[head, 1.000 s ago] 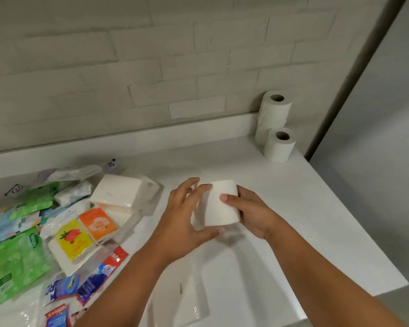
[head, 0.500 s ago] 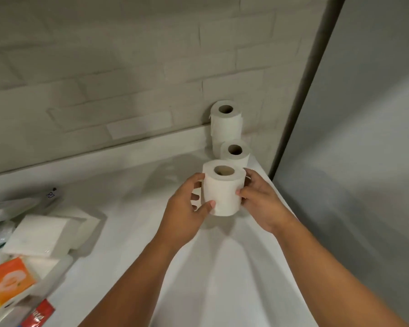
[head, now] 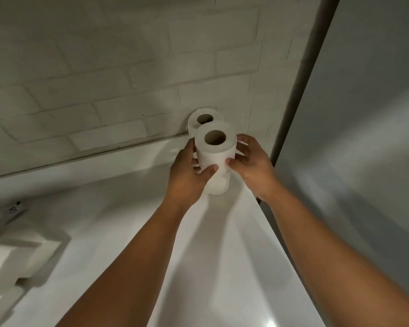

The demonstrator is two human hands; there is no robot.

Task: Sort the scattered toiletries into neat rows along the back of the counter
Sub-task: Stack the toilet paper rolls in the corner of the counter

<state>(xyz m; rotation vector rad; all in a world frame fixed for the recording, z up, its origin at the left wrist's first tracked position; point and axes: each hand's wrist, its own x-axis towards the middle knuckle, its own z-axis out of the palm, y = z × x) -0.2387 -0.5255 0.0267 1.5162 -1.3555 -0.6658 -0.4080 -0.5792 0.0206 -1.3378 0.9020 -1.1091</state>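
A white toilet paper roll (head: pixel 215 149) stands upright between both my hands, its core hole facing up. My left hand (head: pixel 187 173) grips its left side with the thumb across the front. My right hand (head: pixel 248 161) grips its right side. The held roll sits on top of a lower roll (head: pixel 219 185), whose bottom part shows beneath it. Behind them a taller stack of rolls (head: pixel 204 118) stands against the wall in the counter's back right corner. The white counter (head: pixel 222 244) runs under my arms.
A tiled wall (head: pixel 104 79) and a low ledge (head: pixel 80 166) close the back. A grey panel (head: pixel 364 138) bounds the counter's right edge. White tissue packs (head: pixel 14 260) lie at the far left, with a small tag (head: pixel 13 210) near them.
Both hands carried the roll from the counter's middle to the back right corner and lifted it onto the lower roll. The view swung right, so the coloured packets left the frame.
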